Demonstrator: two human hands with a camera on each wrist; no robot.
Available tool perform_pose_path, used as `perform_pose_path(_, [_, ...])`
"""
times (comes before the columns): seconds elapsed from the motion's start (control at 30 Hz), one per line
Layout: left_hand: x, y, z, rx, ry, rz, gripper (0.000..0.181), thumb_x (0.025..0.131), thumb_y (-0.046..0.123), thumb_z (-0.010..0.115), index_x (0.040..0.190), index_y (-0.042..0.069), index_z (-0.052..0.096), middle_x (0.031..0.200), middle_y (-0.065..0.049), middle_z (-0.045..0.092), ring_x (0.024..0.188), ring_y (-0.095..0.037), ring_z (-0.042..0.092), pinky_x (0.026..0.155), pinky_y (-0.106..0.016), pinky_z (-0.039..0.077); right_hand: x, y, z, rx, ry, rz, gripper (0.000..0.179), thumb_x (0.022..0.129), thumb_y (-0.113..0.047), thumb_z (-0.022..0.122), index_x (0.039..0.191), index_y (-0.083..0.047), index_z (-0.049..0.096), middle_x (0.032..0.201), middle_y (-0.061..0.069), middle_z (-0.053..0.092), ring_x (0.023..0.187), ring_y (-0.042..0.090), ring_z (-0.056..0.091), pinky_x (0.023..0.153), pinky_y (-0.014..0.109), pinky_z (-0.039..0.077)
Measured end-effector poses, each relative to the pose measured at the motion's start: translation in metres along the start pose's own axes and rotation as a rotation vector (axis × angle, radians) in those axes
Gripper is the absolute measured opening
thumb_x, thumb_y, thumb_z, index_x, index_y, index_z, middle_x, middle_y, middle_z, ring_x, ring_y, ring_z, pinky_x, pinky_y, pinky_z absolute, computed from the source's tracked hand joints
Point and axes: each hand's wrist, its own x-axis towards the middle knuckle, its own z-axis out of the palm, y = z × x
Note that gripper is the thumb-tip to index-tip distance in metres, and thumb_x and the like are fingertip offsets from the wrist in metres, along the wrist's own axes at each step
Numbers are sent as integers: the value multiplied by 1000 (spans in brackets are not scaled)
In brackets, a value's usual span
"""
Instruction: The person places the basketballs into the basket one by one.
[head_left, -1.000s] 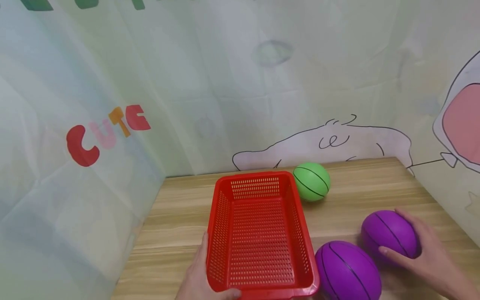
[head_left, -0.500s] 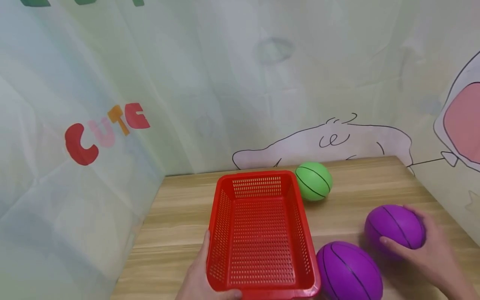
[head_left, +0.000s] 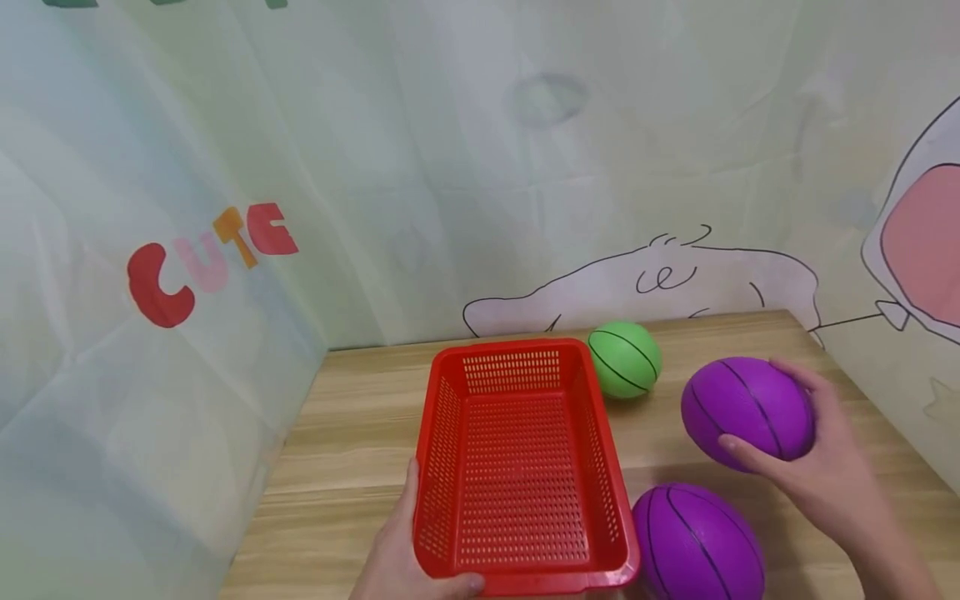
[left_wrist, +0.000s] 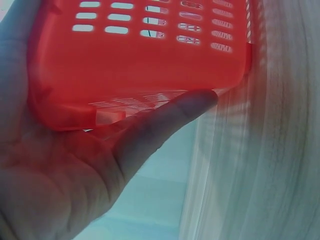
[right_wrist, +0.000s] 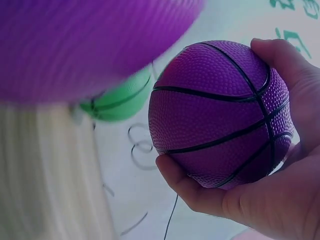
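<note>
A red plastic basket point(head_left: 525, 475) with slotted walls stands on the table, nothing inside it. My left hand point(head_left: 408, 550) grips its near left corner, thumb along the near rim; the left wrist view has that thumb point(left_wrist: 170, 120) against the basket's wall. To the right, my right hand point(head_left: 817, 450) holds a purple mini basketball point(head_left: 750, 412) above the table, thumb and fingers curled round its right side. A second purple ball point(head_left: 697, 542) rests close by the basket's near right corner. In the right wrist view the held ball point(right_wrist: 220, 117) sits between thumb and fingers.
A small green basketball point(head_left: 624, 360) lies at the basket's far right corner. Fabric backdrops point(head_left: 412, 167) with printed drawings rise along the back and both sides of the wooden table point(head_left: 352, 425).
My right hand has lifted the purple ball off the table, moving it up and a little left. The left hand and basket have stayed put, as have the other two balls.
</note>
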Motion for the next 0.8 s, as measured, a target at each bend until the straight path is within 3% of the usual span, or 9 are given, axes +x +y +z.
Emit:
perform_pose_path(0.1, [0,3,2,-19,-4,-8,127,79,23,102,170,55,19,157,-13,57,130,-44,70,104,-50,65,1,-14,6,13,-15,-1,115,87,-24,99,175,-40,26,162,22,43,115,3,55,81,8,51])
perform_pose_path(0.3, [-3,9,6,-87,-19,-39,124,81,19,101,170,51,22,158,-12,57,133,-45,69,104,-52,65,0,-41,23,69,-35,-43,116,84,-21,101,174,-36,30,162,18,45,128,36,61,84,15,55])
perform_pose_path(0.37, [-5,9,7,-102,-28,-43,122,82,18,101,170,50,22,158,-13,57,134,-45,68,104,-52,65,-3,-49,30,92,-53,-56,115,84,-22,101,174,-37,31,162,17,47,129,43,61,87,23,58])
perform_pose_path(0.57, [0,1,1,-12,1,-30,124,81,24,102,169,54,20,156,-12,59,130,-43,70,105,-50,65,-16,-69,48,184,-141,-71,112,86,-24,100,172,-44,31,160,16,49,126,48,66,89,54,63])
perform_pose_path(0.67, [4,-4,-3,58,29,-29,125,81,28,102,168,57,17,155,-9,59,128,-39,71,105,-48,65,-20,-73,51,207,-159,-78,111,86,-23,100,171,-44,32,160,14,50,125,46,67,88,52,63])
perform_pose_path(0.8, [5,-7,-3,64,23,-36,126,81,27,102,169,57,16,156,-9,59,127,-39,71,105,-48,65,-24,-76,50,216,-162,-76,111,86,-24,100,170,-46,31,160,12,50,126,45,67,89,51,63])
